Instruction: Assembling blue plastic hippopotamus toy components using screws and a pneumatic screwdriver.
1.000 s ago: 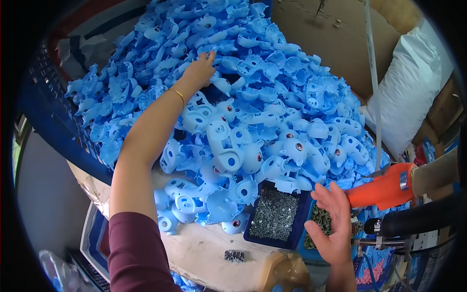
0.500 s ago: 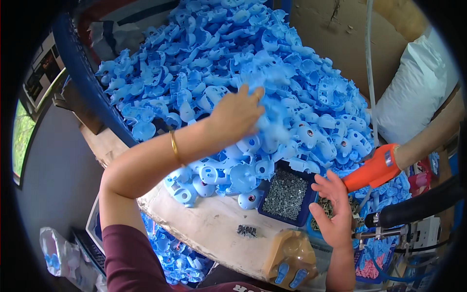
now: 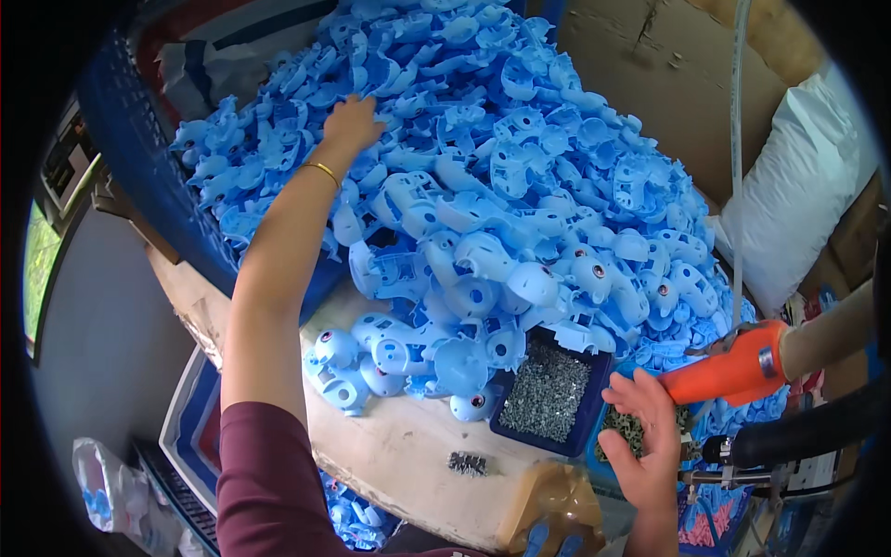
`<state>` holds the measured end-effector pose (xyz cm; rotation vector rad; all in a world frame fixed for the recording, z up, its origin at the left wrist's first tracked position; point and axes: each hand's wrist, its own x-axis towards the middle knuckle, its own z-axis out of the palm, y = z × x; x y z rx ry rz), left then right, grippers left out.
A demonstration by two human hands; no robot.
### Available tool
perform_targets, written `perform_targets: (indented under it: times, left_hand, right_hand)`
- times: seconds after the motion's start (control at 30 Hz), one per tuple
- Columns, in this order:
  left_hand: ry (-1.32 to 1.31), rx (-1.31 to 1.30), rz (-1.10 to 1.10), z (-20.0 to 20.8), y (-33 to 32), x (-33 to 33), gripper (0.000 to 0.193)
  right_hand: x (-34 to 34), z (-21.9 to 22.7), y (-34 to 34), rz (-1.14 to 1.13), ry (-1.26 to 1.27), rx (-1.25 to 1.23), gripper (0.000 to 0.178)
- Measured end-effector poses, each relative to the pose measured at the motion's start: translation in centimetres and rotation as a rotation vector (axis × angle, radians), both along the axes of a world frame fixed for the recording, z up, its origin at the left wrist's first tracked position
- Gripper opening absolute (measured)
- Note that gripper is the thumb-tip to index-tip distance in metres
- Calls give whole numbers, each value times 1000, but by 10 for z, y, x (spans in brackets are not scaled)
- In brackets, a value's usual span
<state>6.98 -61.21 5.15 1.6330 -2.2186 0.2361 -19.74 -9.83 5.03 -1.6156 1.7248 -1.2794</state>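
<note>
My left hand [image 3: 355,125] reaches into the upper left of a big heap of light blue hollow plastic shells [image 3: 464,213]. Its thumb and fingers are spread over the shells there, and the fingertips are partly hidden. A gold bangle [image 3: 322,171] circles that wrist. My right hand [image 3: 645,432] is raised beside the bins with curved fingers and the thumb apart, nothing in it. Next to it stand a dark blue bin [image 3: 599,371] of small grey metal pieces and a teal bin [image 3: 594,455] of olive-coloured bits.
An orange tapered piece [image 3: 724,364] on a tan tube and a black hose-like arm [image 3: 798,427] come in from the right. An amber fixture [image 3: 548,497] stands near the table's front edge. A small dark cluster [image 3: 469,462] lies on the tabletop [image 3: 399,450]. A white sack [image 3: 789,190] leans at right.
My left hand has moved left and farther back over the heap. Shells blurred in motion beside it earlier now lie still nearer the front. My right hand stays beside the bins.
</note>
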Motion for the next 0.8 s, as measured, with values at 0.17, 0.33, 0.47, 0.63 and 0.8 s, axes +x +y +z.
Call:
perform_targets:
  times: [0.17,0.33,0.47,0.63,0.8]
  left_hand:
    - [-94,72,73,-28,-51,-15,65]
    - [-153,198,237,-28,-67,-39,73]
    - [-171,174,281,-35,-78,-48,74]
    - [-48,93,127,-56,-96,-33,67]
    - [-135,-52,-105,-38,-61,-18,64]
  right_hand:
    - [-7,-5,-7,-28,58,15,69]
    - [-5,-7,-14,-64,21,76,75]
    - [-11,-7,-19,-11,86,92,75]
    - [-12,-5,-25,40,174,90,68]
    - [-10,-8,-20,78,137,61,62]
